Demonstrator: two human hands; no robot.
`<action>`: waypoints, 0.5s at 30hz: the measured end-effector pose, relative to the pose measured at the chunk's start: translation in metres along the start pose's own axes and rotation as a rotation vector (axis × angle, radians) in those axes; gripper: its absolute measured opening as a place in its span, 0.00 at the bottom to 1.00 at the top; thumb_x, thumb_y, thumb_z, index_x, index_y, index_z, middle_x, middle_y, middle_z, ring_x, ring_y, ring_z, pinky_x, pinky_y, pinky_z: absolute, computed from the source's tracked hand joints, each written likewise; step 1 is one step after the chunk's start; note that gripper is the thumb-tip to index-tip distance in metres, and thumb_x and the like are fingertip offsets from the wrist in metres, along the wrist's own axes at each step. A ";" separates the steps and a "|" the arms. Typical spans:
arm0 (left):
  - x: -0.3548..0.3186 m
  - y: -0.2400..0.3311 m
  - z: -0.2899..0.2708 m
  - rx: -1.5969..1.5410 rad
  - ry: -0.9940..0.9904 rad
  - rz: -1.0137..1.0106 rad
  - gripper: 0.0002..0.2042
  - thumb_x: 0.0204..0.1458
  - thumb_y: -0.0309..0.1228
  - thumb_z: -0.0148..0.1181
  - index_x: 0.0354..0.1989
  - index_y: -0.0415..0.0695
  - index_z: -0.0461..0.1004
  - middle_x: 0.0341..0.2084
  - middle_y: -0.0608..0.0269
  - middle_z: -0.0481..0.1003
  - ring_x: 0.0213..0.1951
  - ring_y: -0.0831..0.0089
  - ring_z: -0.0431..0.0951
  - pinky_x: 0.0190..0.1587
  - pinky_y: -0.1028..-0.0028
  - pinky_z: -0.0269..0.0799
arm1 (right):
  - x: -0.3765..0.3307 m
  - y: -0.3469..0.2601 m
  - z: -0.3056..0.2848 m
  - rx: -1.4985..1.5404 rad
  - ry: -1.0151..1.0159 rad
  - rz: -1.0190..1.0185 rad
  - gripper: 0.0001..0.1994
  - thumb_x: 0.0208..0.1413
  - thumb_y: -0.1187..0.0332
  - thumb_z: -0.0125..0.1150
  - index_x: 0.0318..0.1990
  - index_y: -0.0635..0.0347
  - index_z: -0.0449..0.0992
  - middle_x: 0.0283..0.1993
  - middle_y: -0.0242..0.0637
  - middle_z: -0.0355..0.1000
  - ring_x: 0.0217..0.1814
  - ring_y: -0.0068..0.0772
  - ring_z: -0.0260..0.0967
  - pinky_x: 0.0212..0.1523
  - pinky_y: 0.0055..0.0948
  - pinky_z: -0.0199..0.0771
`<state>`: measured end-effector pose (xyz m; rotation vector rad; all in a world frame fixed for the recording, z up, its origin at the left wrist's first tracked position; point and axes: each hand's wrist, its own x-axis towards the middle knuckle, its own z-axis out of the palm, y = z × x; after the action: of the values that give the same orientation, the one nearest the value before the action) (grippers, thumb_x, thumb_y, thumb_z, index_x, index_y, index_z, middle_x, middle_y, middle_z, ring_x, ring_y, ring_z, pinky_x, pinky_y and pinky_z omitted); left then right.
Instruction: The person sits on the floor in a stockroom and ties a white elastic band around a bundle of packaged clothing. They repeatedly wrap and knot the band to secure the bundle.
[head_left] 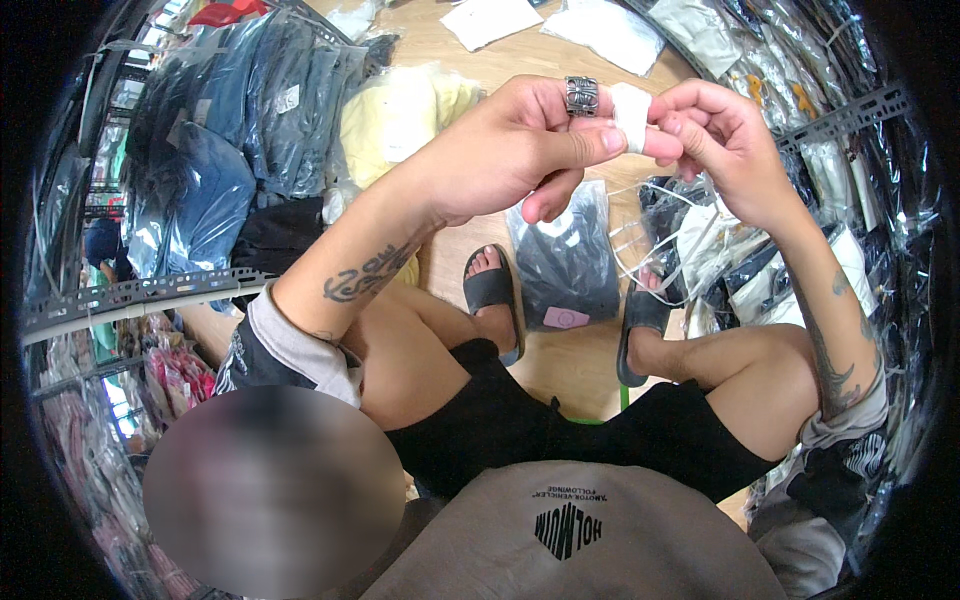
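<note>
In front of me, above the floor, my left hand [545,140] has a white strip [631,118] wrapped round a finger. The thumb presses on the edge of that strip. A wide silver ring [581,96] sits on the same hand. My right hand [725,140] is closed in a pinch at the wrapped finger's tip; what its fingertips hold is too small to tell. Below the right hand hangs a loose loop of thin white cord [655,292], and its upper end is hidden. A dark garment in a clear bag [565,262] lies on the floor between my feet.
Bagged dark blue garments [225,110] are piled at the left, beside a pale yellow bagged garment [400,115]. Metal shelf rails [845,115] and more bagged clothing [850,270] stand close on the right. White packages [605,35] lie on the wooden floor ahead.
</note>
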<state>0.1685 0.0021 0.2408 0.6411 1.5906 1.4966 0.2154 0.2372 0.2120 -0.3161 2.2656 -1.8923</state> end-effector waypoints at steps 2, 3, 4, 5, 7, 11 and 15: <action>0.001 0.001 0.000 0.007 -0.001 0.022 0.08 0.61 0.32 0.49 0.41 0.43 0.71 0.05 0.74 0.62 0.05 0.86 0.57 0.13 0.83 0.54 | 0.001 -0.007 0.001 0.017 0.039 -0.028 0.09 0.60 0.66 0.54 0.42 0.61 0.75 0.29 0.25 0.72 0.23 0.09 0.61 0.21 0.10 0.58; 0.001 0.005 0.003 -0.012 -0.004 0.032 0.09 0.61 0.32 0.49 0.43 0.42 0.70 0.05 0.74 0.61 0.05 0.87 0.57 0.13 0.83 0.55 | 0.001 -0.007 0.001 0.012 0.039 -0.053 0.09 0.60 0.66 0.54 0.42 0.61 0.75 0.29 0.26 0.72 0.23 0.09 0.61 0.19 0.10 0.54; 0.002 0.007 0.005 -0.031 -0.008 0.042 0.10 0.61 0.32 0.48 0.46 0.42 0.70 0.05 0.75 0.61 0.05 0.87 0.57 0.13 0.83 0.56 | 0.002 -0.007 -0.001 0.004 0.029 -0.021 0.09 0.60 0.67 0.54 0.43 0.62 0.75 0.29 0.27 0.73 0.24 0.09 0.62 0.19 0.10 0.54; 0.002 0.006 0.005 -0.060 0.007 0.091 0.11 0.61 0.32 0.48 0.49 0.41 0.68 0.09 0.73 0.65 0.06 0.88 0.57 0.14 0.83 0.57 | 0.003 -0.007 -0.003 -0.003 0.020 0.009 0.09 0.60 0.67 0.54 0.43 0.62 0.75 0.30 0.28 0.73 0.25 0.09 0.62 0.19 0.11 0.53; 0.004 0.001 0.007 -0.118 0.034 0.189 0.16 0.61 0.32 0.47 0.55 0.40 0.65 0.17 0.67 0.74 0.06 0.88 0.58 0.15 0.84 0.60 | 0.002 -0.009 -0.001 -0.013 0.001 0.030 0.10 0.60 0.68 0.53 0.43 0.63 0.75 0.31 0.29 0.73 0.26 0.10 0.63 0.20 0.11 0.55; 0.009 -0.001 0.012 -0.058 0.146 0.286 0.22 0.61 0.31 0.46 0.63 0.40 0.57 0.49 0.61 0.73 0.07 0.90 0.58 0.18 0.85 0.66 | 0.003 -0.009 0.022 -0.027 0.012 -0.087 0.10 0.60 0.71 0.53 0.45 0.67 0.75 0.30 0.31 0.73 0.29 0.13 0.66 0.27 0.14 0.64; 0.007 0.002 0.011 -0.044 0.175 0.266 0.19 0.60 0.29 0.47 0.58 0.37 0.60 0.53 0.61 0.71 0.10 0.87 0.62 0.19 0.84 0.70 | 0.001 -0.007 0.026 -0.122 0.114 -0.204 0.11 0.59 0.71 0.53 0.45 0.68 0.75 0.29 0.33 0.74 0.28 0.15 0.66 0.30 0.16 0.67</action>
<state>0.1740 0.0142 0.2422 0.7363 1.6463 1.8209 0.2214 0.2114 0.2143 -0.4852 2.5172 -1.9140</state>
